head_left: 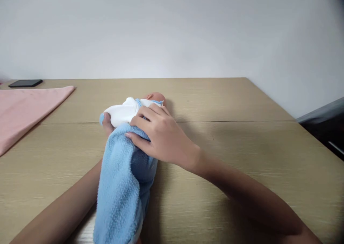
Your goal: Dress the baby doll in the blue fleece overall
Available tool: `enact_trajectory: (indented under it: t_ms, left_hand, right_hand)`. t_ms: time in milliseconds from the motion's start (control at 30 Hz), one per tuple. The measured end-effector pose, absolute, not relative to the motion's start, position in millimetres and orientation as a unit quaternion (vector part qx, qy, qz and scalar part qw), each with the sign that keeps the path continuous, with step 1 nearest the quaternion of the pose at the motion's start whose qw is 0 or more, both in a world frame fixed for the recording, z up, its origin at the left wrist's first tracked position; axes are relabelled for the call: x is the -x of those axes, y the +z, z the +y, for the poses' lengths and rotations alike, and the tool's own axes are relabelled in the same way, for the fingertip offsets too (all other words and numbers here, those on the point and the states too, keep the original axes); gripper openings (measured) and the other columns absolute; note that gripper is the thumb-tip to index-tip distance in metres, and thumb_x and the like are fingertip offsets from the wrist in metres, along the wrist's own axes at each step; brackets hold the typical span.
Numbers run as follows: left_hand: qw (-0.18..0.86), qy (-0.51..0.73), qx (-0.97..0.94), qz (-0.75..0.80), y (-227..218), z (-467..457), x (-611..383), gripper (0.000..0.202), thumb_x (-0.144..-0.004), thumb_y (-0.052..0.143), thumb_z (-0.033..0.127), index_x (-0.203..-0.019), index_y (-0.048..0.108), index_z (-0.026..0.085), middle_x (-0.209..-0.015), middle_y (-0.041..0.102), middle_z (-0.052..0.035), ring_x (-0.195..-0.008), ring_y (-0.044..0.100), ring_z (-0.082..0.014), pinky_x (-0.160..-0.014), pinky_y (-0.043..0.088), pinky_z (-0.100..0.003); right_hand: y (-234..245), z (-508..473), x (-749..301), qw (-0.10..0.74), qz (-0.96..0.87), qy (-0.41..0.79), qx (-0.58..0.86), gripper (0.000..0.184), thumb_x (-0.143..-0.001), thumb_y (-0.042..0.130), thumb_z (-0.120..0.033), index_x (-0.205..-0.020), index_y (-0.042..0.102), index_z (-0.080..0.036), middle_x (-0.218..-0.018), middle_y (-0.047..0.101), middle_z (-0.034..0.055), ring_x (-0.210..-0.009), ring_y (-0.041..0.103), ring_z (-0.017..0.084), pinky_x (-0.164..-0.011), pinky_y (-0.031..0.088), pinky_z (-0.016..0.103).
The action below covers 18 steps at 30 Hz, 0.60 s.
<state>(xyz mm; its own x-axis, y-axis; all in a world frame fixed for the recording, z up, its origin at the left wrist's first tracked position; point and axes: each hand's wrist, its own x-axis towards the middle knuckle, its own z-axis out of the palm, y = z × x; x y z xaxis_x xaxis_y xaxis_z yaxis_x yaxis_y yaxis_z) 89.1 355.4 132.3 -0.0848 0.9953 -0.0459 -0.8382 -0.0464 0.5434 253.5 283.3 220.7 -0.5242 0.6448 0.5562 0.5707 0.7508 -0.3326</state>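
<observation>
A baby doll [122, 114] in a white top with light-blue trim lies on its side, its head pointing to the far side of the table. Fuzzy blue trousers [116, 179] cover its lower body and reach toward the near edge of the view. My left hand [108, 125] comes from underneath on the left and holds the doll at its arm; most of its fingers are hidden behind the clothing. Over the doll's waist lies my right hand [158, 132], its thumb on the blue fabric and its bent fingers gripping around the waistband.
On the left a pink cloth [29, 111] is spread over the wooden table [228, 143]. Behind it, near the wall, rests a black phone [26, 83]. A dark object [325, 122], hard to make out, stands beyond the table's right edge.
</observation>
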Motion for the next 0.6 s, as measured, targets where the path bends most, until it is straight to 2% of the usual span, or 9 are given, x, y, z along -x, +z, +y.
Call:
enact_trajectory:
  t_ms: [100,167,233,333,467,600]
  left_hand:
    - [0.646,0.710,-0.170,0.221,126,358,-83,0.045,-0.106,0.054,0.065,-0.097,0.068,0.023,-0.092,0.080,0.0002,-0.111,0.079,-0.0278,-0.110,0.062,-0.038]
    - [0.642,0.715,-0.167,0.218,124,359,-80,0.043,-0.106,0.054,0.063,-0.099,0.070,0.024,-0.087,0.080,0.0012,-0.111,0.079,-0.0280,-0.110,0.062,-0.038]
    - [0.641,0.716,-0.165,0.221,123,358,-78,0.041,-0.106,0.057,0.062,-0.105,0.072,0.023,-0.089,0.082,0.0013,-0.112,0.080,-0.0283,-0.110,0.062,-0.038]
    - [0.645,0.709,-0.166,0.231,123,357,-77,0.048,-0.106,0.055,0.063,-0.112,0.074,0.020,-0.098,0.085,-0.0022,-0.115,0.079,-0.0297,-0.111,0.061,-0.039]
    - [0.649,0.702,-0.173,0.234,125,356,-83,0.060,-0.101,0.056,0.069,-0.121,0.075,0.015,-0.109,0.086,-0.0077,-0.120,0.078,-0.0329,-0.111,0.061,-0.042]
    - [0.653,0.698,-0.173,0.237,129,348,-90,0.066,-0.098,0.060,0.074,-0.126,0.076,0.017,-0.114,0.086,-0.0074,-0.123,0.077,-0.0341,-0.111,0.060,-0.043]
  right_hand:
    - [221,282,-250,0.381,-0.851,0.107,0.345,0.022,-0.111,0.066,-0.038,-0.097,0.070,-0.022,-0.112,0.074,0.0083,-0.118,0.062,0.029,-0.115,0.044,0.047]
    - [221,281,-249,0.422,-0.812,0.189,0.356,0.023,-0.109,0.070,-0.037,-0.092,0.070,-0.022,-0.102,0.074,0.0043,-0.108,0.065,0.024,-0.106,0.047,0.040]
    - [222,280,-247,0.450,-0.769,0.260,0.371,0.026,-0.109,0.071,-0.037,-0.088,0.070,-0.022,-0.091,0.073,0.0002,-0.097,0.065,0.019,-0.097,0.047,0.036]
    - [223,280,-245,0.463,-0.731,0.304,0.397,0.027,-0.107,0.074,-0.037,-0.085,0.072,-0.022,-0.085,0.070,-0.0023,-0.090,0.064,0.017,-0.089,0.045,0.033]
    - [225,283,-252,0.435,-0.702,0.367,0.428,0.024,-0.103,0.078,-0.042,-0.089,0.077,-0.022,-0.079,0.067,-0.0040,-0.082,0.064,0.016,-0.082,0.045,0.031]
    - [227,285,-263,0.356,-0.718,0.456,0.387,0.026,-0.103,0.076,-0.049,-0.103,0.081,-0.023,-0.089,0.077,-0.0025,-0.087,0.070,0.017,-0.077,0.046,0.031]
